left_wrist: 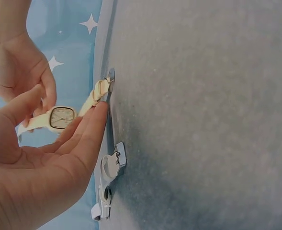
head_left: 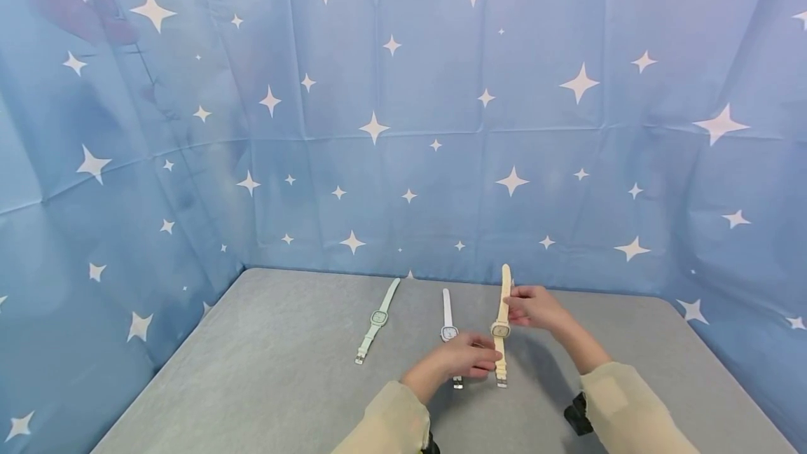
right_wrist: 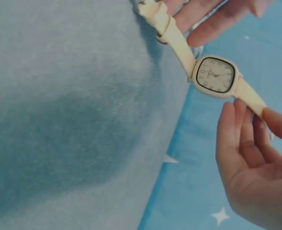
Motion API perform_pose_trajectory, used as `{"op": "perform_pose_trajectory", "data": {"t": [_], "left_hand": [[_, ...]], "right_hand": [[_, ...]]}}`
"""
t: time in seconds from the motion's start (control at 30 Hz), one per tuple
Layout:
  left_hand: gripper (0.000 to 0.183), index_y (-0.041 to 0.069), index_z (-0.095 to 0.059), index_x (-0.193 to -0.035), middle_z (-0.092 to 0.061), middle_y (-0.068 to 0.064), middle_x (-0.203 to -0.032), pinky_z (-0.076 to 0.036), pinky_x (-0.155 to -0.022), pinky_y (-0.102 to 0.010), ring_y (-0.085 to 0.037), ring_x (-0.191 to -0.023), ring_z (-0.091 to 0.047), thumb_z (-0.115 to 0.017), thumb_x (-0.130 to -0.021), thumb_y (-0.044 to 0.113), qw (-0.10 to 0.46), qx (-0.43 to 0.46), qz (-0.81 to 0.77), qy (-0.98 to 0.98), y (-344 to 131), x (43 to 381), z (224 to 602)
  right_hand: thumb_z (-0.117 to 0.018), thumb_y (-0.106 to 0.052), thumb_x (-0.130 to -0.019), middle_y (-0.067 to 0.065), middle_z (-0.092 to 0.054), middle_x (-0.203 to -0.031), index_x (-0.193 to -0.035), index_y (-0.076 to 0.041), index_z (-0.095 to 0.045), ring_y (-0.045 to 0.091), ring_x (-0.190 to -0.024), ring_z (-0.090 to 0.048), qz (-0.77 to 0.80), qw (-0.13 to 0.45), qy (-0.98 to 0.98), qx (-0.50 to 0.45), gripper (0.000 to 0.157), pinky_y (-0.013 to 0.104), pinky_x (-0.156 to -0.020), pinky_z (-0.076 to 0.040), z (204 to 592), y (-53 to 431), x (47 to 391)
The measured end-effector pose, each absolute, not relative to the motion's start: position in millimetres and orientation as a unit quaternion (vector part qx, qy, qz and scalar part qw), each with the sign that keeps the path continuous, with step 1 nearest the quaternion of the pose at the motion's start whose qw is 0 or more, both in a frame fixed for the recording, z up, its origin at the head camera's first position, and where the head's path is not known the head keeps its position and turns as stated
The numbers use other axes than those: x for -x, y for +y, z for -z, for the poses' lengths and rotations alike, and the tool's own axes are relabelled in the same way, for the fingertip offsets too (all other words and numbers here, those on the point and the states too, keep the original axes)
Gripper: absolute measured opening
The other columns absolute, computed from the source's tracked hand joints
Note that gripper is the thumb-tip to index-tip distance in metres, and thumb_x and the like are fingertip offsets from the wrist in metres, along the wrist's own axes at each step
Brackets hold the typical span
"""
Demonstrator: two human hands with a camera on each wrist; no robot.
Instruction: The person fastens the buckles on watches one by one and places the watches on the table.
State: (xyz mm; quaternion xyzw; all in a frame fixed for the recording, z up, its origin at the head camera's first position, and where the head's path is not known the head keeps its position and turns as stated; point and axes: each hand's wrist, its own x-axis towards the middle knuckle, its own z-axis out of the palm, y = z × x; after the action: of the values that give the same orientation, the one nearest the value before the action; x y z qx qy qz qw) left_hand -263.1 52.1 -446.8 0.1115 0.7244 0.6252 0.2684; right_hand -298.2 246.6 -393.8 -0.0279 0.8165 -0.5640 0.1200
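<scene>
A pale yellow wristwatch (head_left: 501, 329) is held up off the table, its square dial (right_wrist: 216, 75) facing me and its buckle end lowest. My right hand (head_left: 534, 307) pinches the upper strap between thumb and fingers, as the right wrist view shows (right_wrist: 255, 163). Against the lower strap, near the buckle, lie the straight fingers of my left hand (head_left: 463, 356); its thumb stands apart from them in the left wrist view. A white wristwatch (head_left: 449, 333) lies beneath my left hand, which hides part of its strap. Further left is a mint green wristwatch (head_left: 379, 317), laid out flat.
The grey table (head_left: 252, 370) runs back to a blue curtain (head_left: 403, 160) with white stars, which also hangs along both sides. A black wrist device (head_left: 578, 415) sits under the right sleeve (head_left: 630, 405).
</scene>
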Motion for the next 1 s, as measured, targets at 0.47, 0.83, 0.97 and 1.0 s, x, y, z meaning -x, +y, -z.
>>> {"op": "perform_pose_trajectory", "data": {"t": [0.47,0.83,0.97,1.0], "left_hand": [[0.022,-0.002,-0.065,-0.114,-0.069,-0.008,-0.097,-0.060,-0.081,-0.033,-0.012,-0.087,-0.069,-0.066,-0.094,0.007,0.233,-0.105,-0.631,0.733,50,265,450],[0.022,-0.003,-0.067,-0.113,-0.068,-0.008,-0.099,-0.059,-0.087,-0.037,-0.013,-0.090,-0.066,-0.065,-0.093,0.008,0.181,-0.116,-0.647,0.732,42,264,444],[0.025,0.000,-0.068,-0.115,-0.071,-0.009,-0.107,-0.058,-0.087,-0.035,-0.012,-0.095,-0.066,-0.066,-0.093,0.011,0.133,-0.123,-0.644,0.743,36,265,441],[0.024,0.001,-0.069,-0.115,-0.071,-0.009,-0.109,-0.057,-0.087,-0.034,-0.011,-0.096,-0.065,-0.066,-0.093,0.012,0.120,-0.123,-0.643,0.746,35,265,440]], "right_hand": [[-0.051,-0.016,-0.104,0.002,-0.068,-0.087,-0.118,0.011,-0.052,0.009,-0.078,-0.068,0.582,0.130,0.802,0.033,0.031,0.026,-0.077,-0.060,369,245,284],[-0.055,-0.019,-0.103,-0.001,-0.068,-0.087,-0.111,0.003,-0.056,0.007,-0.080,-0.068,0.618,0.134,0.774,0.041,0.023,0.025,-0.079,-0.060,357,243,279],[-0.055,-0.021,-0.103,-0.001,-0.068,-0.090,-0.117,0.005,-0.055,0.008,-0.083,-0.068,0.622,0.132,0.770,0.050,0.029,0.026,-0.081,-0.060,351,241,277],[-0.055,-0.021,-0.103,-0.001,-0.068,-0.092,-0.118,0.005,-0.054,0.008,-0.084,-0.068,0.623,0.131,0.770,0.053,0.031,0.026,-0.082,-0.059,350,240,276]]}}
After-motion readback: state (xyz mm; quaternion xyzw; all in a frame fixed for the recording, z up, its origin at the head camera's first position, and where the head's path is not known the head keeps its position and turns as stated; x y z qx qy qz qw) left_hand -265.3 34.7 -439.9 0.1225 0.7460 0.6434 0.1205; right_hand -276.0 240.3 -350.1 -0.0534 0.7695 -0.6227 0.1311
